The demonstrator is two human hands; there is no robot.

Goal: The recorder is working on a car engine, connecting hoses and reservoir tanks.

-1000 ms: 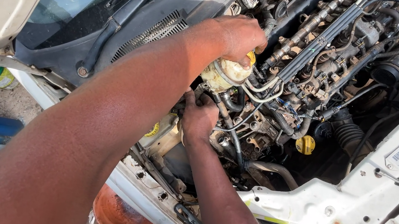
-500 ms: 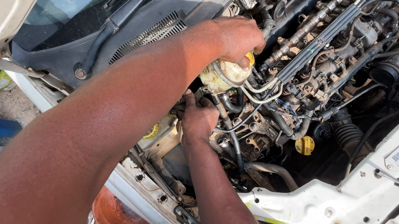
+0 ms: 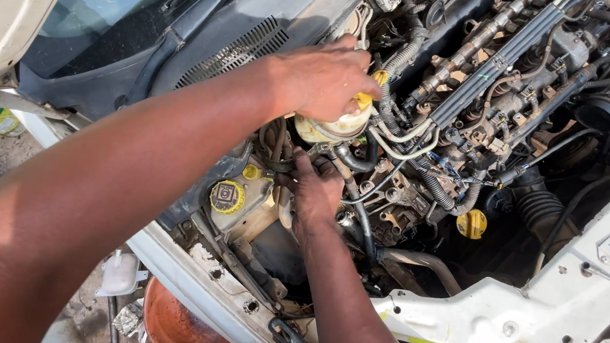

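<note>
Head camera showed almost nothing changed over the last second: both hands stayed put in the engine bay.
Left hand [image 3: 327, 81] kept its fingers curled over the pale fluid tank [image 3: 328, 128] near the bay's windscreen edge; right hand [image 3: 315, 194], just below it, remained tucked among hoses [image 3: 361, 229] beside the yellow cap [image 3: 227, 197], its grip hidden, so I could not tell what it held.

The person's left hand [image 3: 327, 81] and right hand [image 3: 315, 194] are bare — no gloves, no sleeves, forearms uncovered.
</note>
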